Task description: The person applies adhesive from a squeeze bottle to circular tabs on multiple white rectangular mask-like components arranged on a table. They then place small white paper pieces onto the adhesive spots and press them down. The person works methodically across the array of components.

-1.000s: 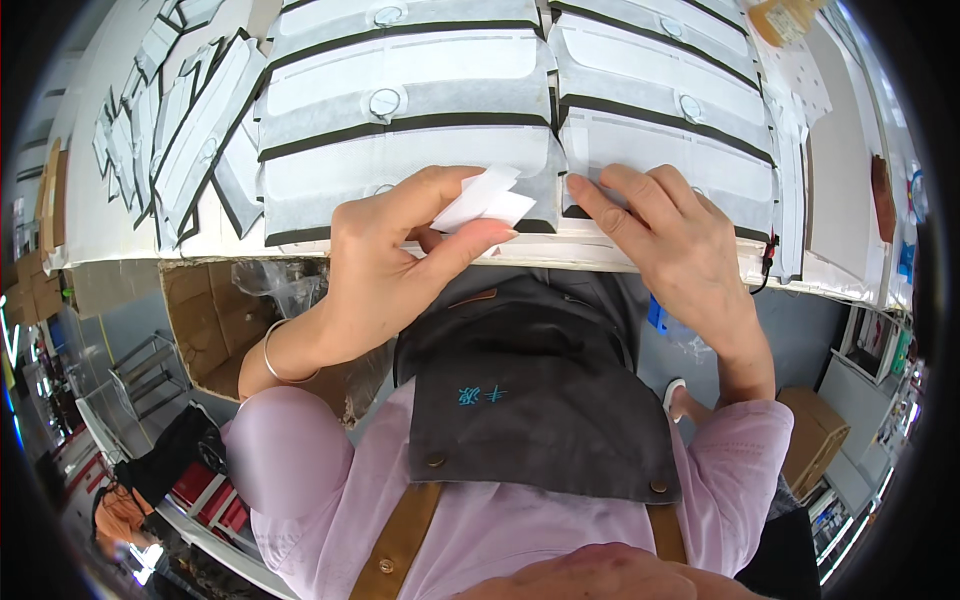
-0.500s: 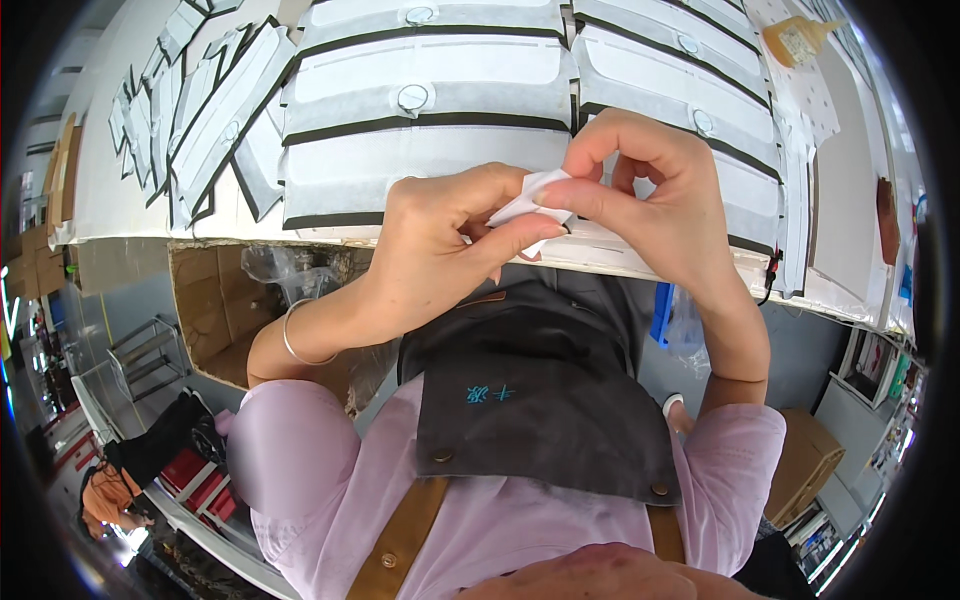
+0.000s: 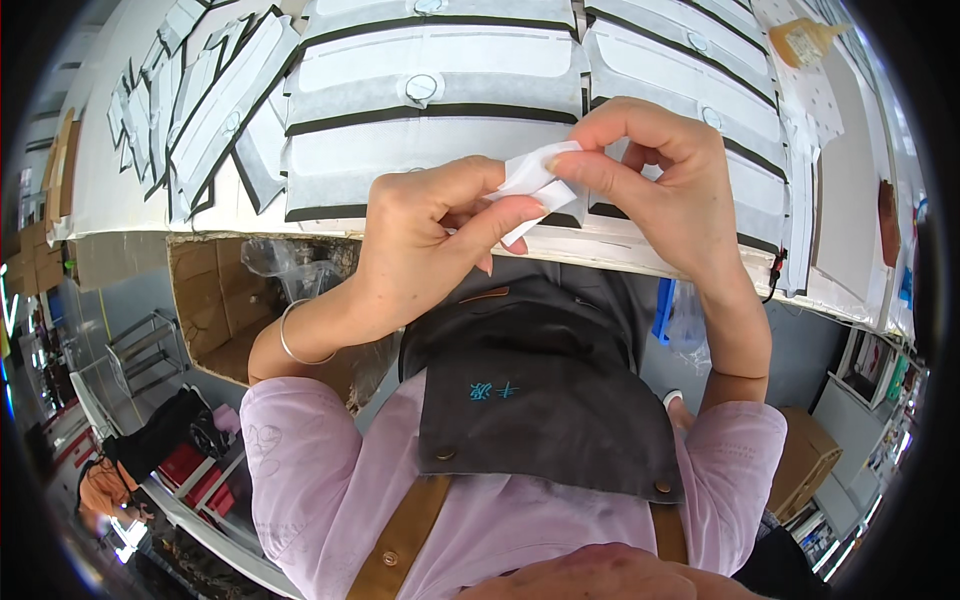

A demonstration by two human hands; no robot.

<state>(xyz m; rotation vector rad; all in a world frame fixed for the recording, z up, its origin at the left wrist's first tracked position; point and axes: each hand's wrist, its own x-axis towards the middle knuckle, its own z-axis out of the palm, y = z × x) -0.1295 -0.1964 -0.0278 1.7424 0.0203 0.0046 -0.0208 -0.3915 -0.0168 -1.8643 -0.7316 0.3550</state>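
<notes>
The person is wearing a pale lilac shirt (image 3: 470, 540), its short, loose sleeves (image 3: 300, 440) showing faint line markings and ending well behind the hands (image 3: 665, 190). A dark grey apron (image 3: 550, 440) is covering the front, closer to the body than the hands, and is bearing bright blue lettering (image 3: 492, 391). Round metal studs (image 3: 445, 455) are sitting near the apron's corners, where brown straps (image 3: 405, 530) are leading away from the hands. A thin silver bangle (image 3: 286, 335) is circling just behind the left hand (image 3: 420, 225).

Your dark grey cloth apron (image 3: 560, 430) bears two blue characters (image 3: 492, 390) across its bib; beyond the apron to its right, a squat amber plastic bottle (image 3: 803, 44) has marks too small to read.
</notes>
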